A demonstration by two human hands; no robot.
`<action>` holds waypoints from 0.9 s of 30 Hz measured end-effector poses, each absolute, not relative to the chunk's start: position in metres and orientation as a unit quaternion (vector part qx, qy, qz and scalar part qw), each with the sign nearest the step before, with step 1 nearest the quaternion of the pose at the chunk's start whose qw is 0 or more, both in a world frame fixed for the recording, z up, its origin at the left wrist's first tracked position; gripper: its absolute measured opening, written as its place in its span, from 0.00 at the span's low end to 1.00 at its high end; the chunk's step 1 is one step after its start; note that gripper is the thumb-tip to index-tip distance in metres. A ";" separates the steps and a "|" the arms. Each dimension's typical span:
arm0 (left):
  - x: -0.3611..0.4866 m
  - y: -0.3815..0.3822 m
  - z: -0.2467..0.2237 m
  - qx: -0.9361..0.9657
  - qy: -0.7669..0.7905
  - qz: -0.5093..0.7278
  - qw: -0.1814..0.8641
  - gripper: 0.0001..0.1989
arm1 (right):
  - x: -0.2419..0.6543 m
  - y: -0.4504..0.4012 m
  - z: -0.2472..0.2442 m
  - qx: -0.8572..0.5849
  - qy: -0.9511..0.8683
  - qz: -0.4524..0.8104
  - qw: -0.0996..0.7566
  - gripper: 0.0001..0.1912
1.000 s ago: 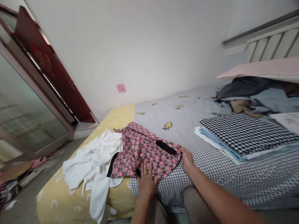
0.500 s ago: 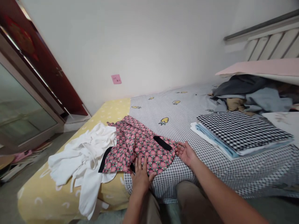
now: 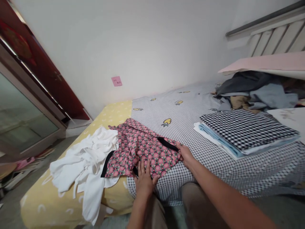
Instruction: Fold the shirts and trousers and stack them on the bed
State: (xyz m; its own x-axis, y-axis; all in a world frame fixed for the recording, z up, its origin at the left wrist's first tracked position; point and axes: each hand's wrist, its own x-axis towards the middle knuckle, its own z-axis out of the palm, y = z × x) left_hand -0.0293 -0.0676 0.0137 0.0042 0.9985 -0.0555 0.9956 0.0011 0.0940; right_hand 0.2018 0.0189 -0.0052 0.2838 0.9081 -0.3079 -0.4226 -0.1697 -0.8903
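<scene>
A pink floral garment (image 3: 145, 143) with black trim lies spread on the bed, its left side overlapping a crumpled white garment (image 3: 90, 162). My left hand (image 3: 145, 181) rests flat on its near edge, fingers spread and pointing away from me. At the right corner of the floral garment, by a black band, my right hand (image 3: 184, 155) pinches the fabric between thumb and fingers. Some of the right fingertips are hidden by the cloth.
A folded stack topped by black-and-white checked cloth (image 3: 247, 128) lies on the right of the bed. Behind it are a heap of dark and grey clothes (image 3: 257, 89) and a pink board-like sheet (image 3: 264, 63). Yellow bedding (image 3: 116, 109) covers the left side, checked bedding (image 3: 190, 114) the rest.
My right hand has closed from open fingers onto the garment's right corner, which has shifted slightly. My left hand stays flat in the same place. The view has tilted slightly.
</scene>
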 end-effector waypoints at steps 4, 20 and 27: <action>-0.029 -0.067 0.010 0.708 0.705 0.025 0.039 0.37 | 0.208 0.020 -0.003 -0.512 -0.206 0.575 0.604 0.17; -0.027 -0.073 0.000 0.705 0.708 0.032 0.013 0.35 | 0.224 0.018 0.002 -0.473 -0.132 0.634 0.597 0.08; -0.031 -0.079 -0.002 0.719 0.695 0.022 0.007 0.42 | 0.225 0.015 0.003 -0.465 -0.143 0.640 0.595 0.10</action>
State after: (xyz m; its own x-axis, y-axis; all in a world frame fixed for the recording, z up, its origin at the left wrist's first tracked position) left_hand -0.0310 -0.0787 -0.0018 0.0326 0.9992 0.0218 0.9986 -0.0335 0.0399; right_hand 0.2254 0.0152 0.0029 0.1402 0.8945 -0.4246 -0.6285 -0.2510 -0.7362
